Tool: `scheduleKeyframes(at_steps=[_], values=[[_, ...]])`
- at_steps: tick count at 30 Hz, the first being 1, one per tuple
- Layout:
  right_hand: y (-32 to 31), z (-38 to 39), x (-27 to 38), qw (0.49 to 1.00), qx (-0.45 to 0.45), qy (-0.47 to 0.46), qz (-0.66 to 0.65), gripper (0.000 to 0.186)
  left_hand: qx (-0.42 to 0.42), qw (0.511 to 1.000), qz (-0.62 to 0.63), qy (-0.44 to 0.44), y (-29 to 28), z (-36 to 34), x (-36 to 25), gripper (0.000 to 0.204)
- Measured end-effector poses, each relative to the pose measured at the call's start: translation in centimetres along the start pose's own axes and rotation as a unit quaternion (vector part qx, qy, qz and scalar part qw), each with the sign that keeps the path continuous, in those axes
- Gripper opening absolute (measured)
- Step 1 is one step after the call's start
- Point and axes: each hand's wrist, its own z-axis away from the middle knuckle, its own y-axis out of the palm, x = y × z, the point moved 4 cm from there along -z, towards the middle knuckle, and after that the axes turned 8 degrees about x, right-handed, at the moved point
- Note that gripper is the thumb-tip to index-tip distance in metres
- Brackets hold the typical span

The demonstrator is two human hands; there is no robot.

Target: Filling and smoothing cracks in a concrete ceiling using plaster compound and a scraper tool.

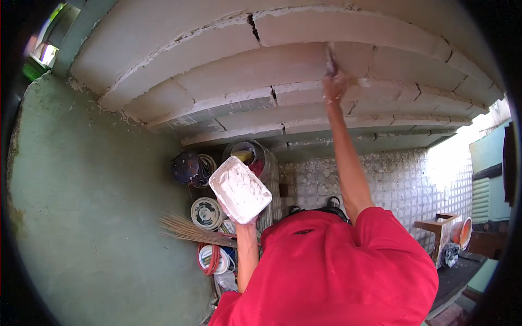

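My left hand [242, 224] grips a white rectangular tub [239, 189] of white paste from beneath, held at chest height in the lower middle. My raised right hand [334, 87] is closed on a narrow tool, apparently a putty knife [330, 60], slightly blurred, its blade against the pale stepped surface [293, 65] overhead. That surface has curved-looking white bands with dark cracks and rough white paste along their edges. White smears mark my right hand.
A green wall [81, 179] fills the left. Beside it sit several buckets [205, 213], a bundle of thin sticks [182, 225] and a coiled red hose [209, 266]. At right are a patterned tiled floor [402, 174], a wooden frame [437, 225] and an orange-lined bucket [463, 233].
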Motion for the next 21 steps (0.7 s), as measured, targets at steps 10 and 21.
scheduleKeyframes(at_steps=[10,21], values=[[6.5,4.4,7.7,0.978,0.115,-0.161,-0.073,0.055,0.010,0.999,-0.018,-0.036,0.8,-2.0,1.1,0.069],[4.2,1.3,2.1,0.989,0.012,-0.114,-0.095,0.047,0.024,0.998,0.012,-0.054,2.5,-2.5,2.5,0.072]])
